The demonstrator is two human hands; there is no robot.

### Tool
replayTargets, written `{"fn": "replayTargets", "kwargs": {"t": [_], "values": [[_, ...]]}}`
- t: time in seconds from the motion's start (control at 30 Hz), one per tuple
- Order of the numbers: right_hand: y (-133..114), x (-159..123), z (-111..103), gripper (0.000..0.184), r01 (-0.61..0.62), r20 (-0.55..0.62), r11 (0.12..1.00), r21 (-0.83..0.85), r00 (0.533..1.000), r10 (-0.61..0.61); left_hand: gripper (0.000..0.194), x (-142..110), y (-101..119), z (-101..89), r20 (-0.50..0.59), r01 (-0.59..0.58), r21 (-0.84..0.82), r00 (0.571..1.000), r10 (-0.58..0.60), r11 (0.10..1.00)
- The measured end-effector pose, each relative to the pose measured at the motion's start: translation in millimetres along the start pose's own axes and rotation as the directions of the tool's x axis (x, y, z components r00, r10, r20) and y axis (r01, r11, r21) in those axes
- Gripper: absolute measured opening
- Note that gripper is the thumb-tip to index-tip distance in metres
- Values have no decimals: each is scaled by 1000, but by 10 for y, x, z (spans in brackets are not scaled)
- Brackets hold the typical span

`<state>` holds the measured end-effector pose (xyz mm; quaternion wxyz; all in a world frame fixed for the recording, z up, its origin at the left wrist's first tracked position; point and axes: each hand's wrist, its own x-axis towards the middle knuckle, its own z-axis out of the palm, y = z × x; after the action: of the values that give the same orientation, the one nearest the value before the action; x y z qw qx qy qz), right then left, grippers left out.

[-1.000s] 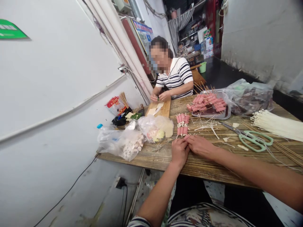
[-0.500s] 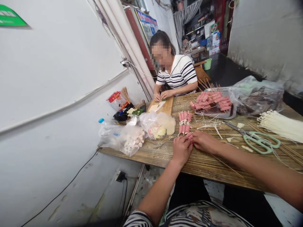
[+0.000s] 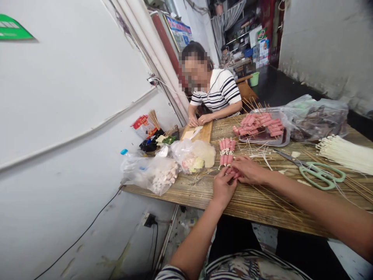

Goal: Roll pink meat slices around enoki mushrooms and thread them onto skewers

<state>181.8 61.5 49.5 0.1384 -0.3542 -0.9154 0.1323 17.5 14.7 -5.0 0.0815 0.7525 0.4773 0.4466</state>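
Note:
Both my hands meet at the table's near edge over a pink meat roll [image 3: 233, 171], mostly covered by fingers. My left hand [image 3: 223, 186] pinches its left side with thumb and fingers. From the right, my right hand [image 3: 247, 170] closes over the top of the same roll. Just beyond my fingertips lie finished pink rolls [image 3: 226, 149] in two rows, pale mushroom ends showing between them. Thin wooden skewers [image 3: 276, 200] stick out on the table below my right forearm. Green-handled scissors [image 3: 317, 173] lie open to the right of my right hand.
A metal tray [image 3: 285, 134] holds skewered pink rolls, beside a plastic bag [image 3: 319, 118] of dark food. Enoki mushrooms [image 3: 344, 153] lie at right. Bags of pale food [image 3: 163, 173] stand at left. Across the table, a person works at a cutting board [image 3: 205, 134].
My right hand has shifted slightly left and further over the roll. More skewer shows under my right forearm. The person opposite still works at the board.

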Motion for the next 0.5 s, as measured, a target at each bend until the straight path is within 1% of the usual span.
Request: {"fn": "replayTargets", "kwargs": {"t": [0.1, 0.2, 0.37, 0.43, 0.5], "values": [[20, -29, -5, 23, 3, -12, 1000, 18, 1000, -2, 23, -13, 14, -4, -13, 55, -3, 998, -55, 998], [47, -50, 33, 22, 10, -40, 999, 41, 999, -9, 25, -2, 31, -9, 13, 93, -22, 996, -93, 995], [32, -23, 90, 18, 6, -62, 997, 71, 998, -2, 22, 41, 48, -6, 52, 70, -133, 997, -63, 989], [14, -22, 41, 21, 28, -64, 996, 83, 998, -23, 20, 48, 56, -11, 57, 68, -147, 997, -60, 987], [21, -109, -70, 30, 87, -131, 992, 94, 989, -74, 20, 43, 60, -16, 56, 69, -139, 997, -61, 988]]}}
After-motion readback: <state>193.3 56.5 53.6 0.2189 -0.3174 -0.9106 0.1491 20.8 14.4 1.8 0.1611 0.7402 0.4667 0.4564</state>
